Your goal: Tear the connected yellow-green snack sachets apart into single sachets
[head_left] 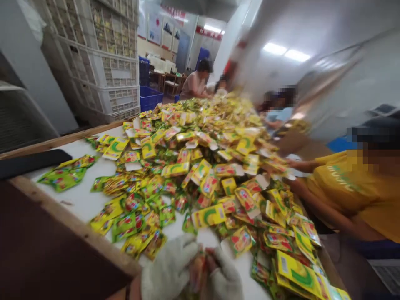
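Both of my hands wear whitish gloves at the near edge of the table, and some fingertips of the right one look bare. My left hand [168, 268] and my right hand [225, 275] close from either side on a small carton [197, 273], reddish and smeared by motion. A white patch above it looks like its raised flap. Just beyond my hands lie green and yellow sachets [125, 227], left of a heap of yellow cartons [208, 216], several with white flaps standing open. Flatter yellow cartons [296, 273] are stacked to the right of my right hand.
A wooden rim [71, 225] borders the white tabletop [75, 204]. A black flat object [36, 161] rests at the left edge. White crates [120, 79] stand stacked at the back left. A person in a yellow shirt [359, 191] reaches in from the right; other people sit farther back.
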The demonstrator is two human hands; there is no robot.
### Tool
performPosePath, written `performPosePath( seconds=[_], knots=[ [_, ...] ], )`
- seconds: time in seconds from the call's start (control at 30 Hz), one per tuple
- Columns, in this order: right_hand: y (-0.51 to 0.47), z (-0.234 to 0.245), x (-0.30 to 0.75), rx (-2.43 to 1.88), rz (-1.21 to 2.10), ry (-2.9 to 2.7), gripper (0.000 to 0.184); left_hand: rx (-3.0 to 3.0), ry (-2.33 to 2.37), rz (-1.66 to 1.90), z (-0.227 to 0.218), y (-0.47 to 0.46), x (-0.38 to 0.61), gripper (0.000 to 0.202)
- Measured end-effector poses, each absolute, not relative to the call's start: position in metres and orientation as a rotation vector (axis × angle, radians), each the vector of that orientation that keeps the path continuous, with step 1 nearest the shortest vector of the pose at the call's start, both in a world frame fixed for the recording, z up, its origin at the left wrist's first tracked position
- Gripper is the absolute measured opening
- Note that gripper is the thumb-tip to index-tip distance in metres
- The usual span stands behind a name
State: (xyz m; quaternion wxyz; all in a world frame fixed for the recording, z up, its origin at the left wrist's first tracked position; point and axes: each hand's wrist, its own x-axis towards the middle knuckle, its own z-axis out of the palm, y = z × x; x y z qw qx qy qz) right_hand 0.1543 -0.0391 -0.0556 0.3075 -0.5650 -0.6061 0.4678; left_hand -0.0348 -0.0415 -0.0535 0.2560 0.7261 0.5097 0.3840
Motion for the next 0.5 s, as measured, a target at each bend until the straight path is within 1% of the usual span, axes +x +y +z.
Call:
performPosePath(
  seconds=[0.07, 0.13, 0.2, 0.27, 0.33, 0.43, 0.5],
  knots=[
    [-0.028, -0.053, 0.172, -1.578, 1.083, -1.460, 0.037, 2.067, 1.417, 0.984, -0.050, -0.045, -0.044, 0.025],
    [-0.018, -0.043, 0.192, -1.632, 0.847, -1.487, 0.034, 2.118, 1.475, 0.962, -0.041, -0.043, -0.062, 0.012],
    [-0.011, -0.028, 0.201, -1.610, 0.689, -1.625, 0.027, 2.108, 1.638, 0.894, -0.031, -0.035, -0.085, 0.018],
    [-0.006, -0.013, 0.192, -1.544, 0.675, -1.762, 0.019, 2.059, 1.853, 0.761, -0.020, -0.022, -0.108, 0.020],
    [-0.002, -0.004, 0.165, -1.433, 0.730, -1.877, 0.016, 2.020, 1.992, 0.584, -0.011, -0.009, -0.125, 0.020],
    [0.011, -0.004, 0.109, -1.271, 0.812, -2.079, 0.021, 1.957, 2.099, 0.266, -0.004, 0.003, -0.136, 0.023],
    [0.025, -0.010, 0.075, -1.268, 0.845, -2.204, 0.025, 1.905, 2.132, 0.139, -0.004, 0.006, -0.135, 0.021]
  ],
)
